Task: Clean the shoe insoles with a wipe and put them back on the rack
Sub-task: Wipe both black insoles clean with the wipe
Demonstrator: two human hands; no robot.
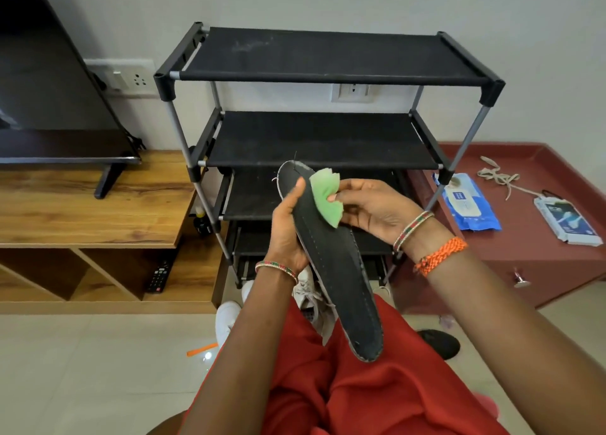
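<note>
my left hand (288,228) grips black insole (331,260) by its edge | right hand (370,208) pinches green wipe (326,196) against it | rack (324,133) just beyond hands, shelves bare | wipes pack (469,205) right, label unreadable

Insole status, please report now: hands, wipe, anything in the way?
Left hand grips insole. Right hand pinches green wipe on it. Rack shelves ahead, nothing blocking.

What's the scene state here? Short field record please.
left hand: grips black insole near its upper end
right hand: pinches green wipe against insole
rack: black shelves in view bare
wipes pack: on red cabinet, right of rack
white shoes: floor, at rack base
stage: wiping, insole not yet racked
</note>
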